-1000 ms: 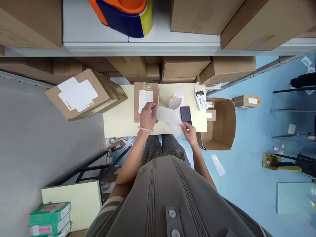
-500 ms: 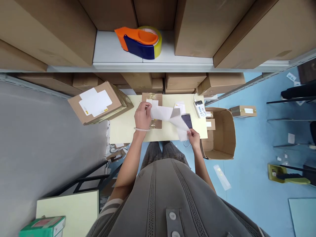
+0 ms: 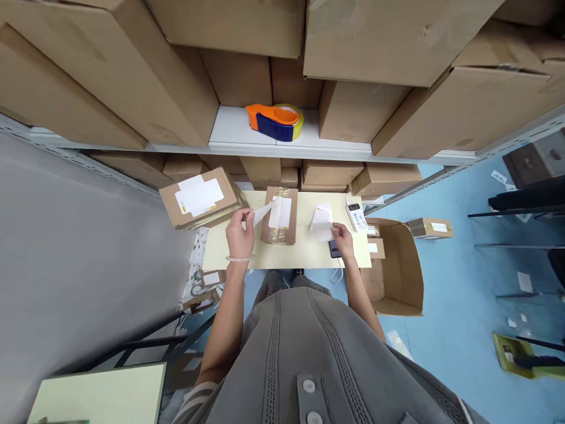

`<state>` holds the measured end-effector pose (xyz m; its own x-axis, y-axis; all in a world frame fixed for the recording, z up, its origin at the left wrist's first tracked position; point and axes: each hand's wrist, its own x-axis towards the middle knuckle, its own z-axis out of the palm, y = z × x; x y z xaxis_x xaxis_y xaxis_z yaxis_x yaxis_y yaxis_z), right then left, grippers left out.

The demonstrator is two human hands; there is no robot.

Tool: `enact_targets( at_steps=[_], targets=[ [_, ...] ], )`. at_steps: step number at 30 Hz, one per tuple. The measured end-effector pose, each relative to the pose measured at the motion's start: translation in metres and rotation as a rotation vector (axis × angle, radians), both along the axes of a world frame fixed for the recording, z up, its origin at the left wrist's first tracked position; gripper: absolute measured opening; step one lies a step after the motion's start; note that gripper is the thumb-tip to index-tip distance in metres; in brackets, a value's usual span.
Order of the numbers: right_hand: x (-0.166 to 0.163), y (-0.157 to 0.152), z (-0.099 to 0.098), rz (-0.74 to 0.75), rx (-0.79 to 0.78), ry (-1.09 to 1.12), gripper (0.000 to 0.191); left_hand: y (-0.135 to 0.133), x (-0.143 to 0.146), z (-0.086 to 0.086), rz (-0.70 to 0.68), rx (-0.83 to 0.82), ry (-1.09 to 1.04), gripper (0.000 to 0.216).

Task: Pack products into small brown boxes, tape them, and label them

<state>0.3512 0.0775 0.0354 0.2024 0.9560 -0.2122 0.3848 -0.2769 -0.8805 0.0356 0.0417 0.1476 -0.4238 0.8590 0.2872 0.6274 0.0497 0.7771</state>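
My left hand (image 3: pixel 241 237), with a pale band at the wrist, pinches the end of a white paper strip (image 3: pixel 262 212). The strip slants up over the left edge of a small cardboard box (image 3: pixel 289 234), which has clear tape and a white label (image 3: pixel 285 212) on top. In the fingers of my right hand (image 3: pixel 343 240) is a thin translucent white sheet (image 3: pixel 323 232), over the table's right half. Behind that sheet lie white papers (image 3: pixel 322 212). A dark phone (image 3: pixel 334 249) rests beside my right hand, partly hidden by it.
A larger labelled carton (image 3: pixel 216 215) leans at the table's left end. A white handheld device (image 3: pixel 356 218) lies at the right, above an open cardboard box (image 3: pixel 401 265) on the floor. On the shelf ahead, an orange and blue tape dispenser (image 3: pixel 278 122) sits among cartons.
My left hand has moved left, and its white strip is now apart from the sheet in my right hand. The small box's label shows more fully. The view has shifted, showing more shelf.
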Motion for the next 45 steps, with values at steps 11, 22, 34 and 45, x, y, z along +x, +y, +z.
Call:
enact_targets(
  at_steps=[11, 22, 34, 45],
  targets=[
    [-0.043, 0.008, 0.056, 0.176, 0.083, -0.035, 0.042, -0.049, -0.005, 0.008, 0.026, 0.141, 0.027, 0.019],
    [-0.126, -0.007, 0.084, 0.288, -0.176, 0.320, 0.048, -0.099, 0.038, -0.012, -0.298, 0.224, 0.264, 0.015],
    [-0.120, -0.043, 0.065, 0.237, -0.105, 0.385, 0.041, -0.120, 0.040, -0.052, -0.413, -0.053, 0.090, 0.065],
    [-0.108, -0.025, 0.066, 0.324, 0.028, 0.388, 0.033, -0.108, 0.032, -0.071, -0.223, -0.193, -0.557, 0.025]
  ],
)
